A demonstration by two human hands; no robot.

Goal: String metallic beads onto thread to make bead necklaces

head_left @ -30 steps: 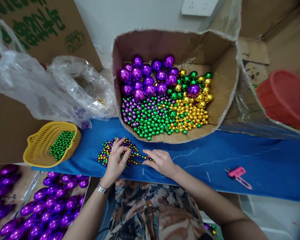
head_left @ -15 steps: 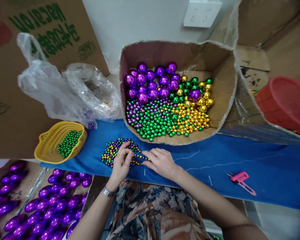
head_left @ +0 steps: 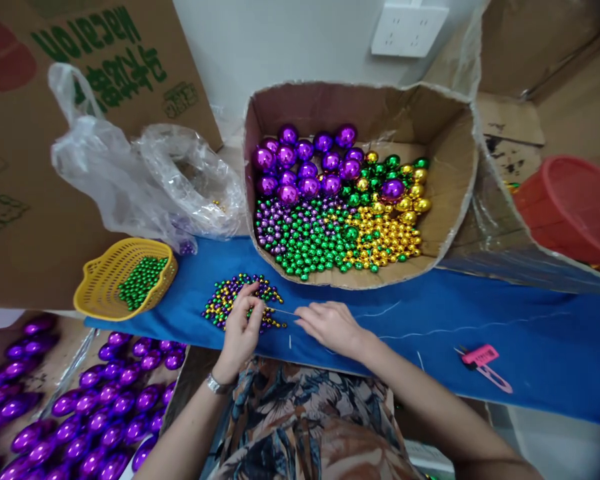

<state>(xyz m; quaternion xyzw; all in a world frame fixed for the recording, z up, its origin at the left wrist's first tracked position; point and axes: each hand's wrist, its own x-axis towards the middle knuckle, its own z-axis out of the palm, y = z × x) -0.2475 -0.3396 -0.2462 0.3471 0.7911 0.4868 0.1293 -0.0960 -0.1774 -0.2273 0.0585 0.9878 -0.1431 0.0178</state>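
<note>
A thin white string (head_left: 281, 310) stretches bare between my two hands, just above the blue cloth (head_left: 330, 293). My left hand (head_left: 243, 320) pinches its left end between thumb and forefinger, over a pile of small purple, green and gold beads (head_left: 223, 297). My right hand (head_left: 333, 325) is closed around the string's other side with thumb and fingers together; whether beads are inside its grip is hidden. More string (head_left: 470, 327) trails across the cloth to the right of my right hand.
A cardboard box (head_left: 450, 233) of sorted shiny beads and balls stands behind my hands. At left is a yellow basket (head_left: 95, 290) with green beads, beside plastic bags (head_left: 100, 167). Pink snips (head_left: 483, 363) lie at right, near a red bucket (head_left: 565, 207). Purple ornaments (head_left: 100, 413) fill the lower left.
My right hand has moved slightly right, away from my left hand. The beads seen between the hands before no longer show there; bare string spans the gap.
</note>
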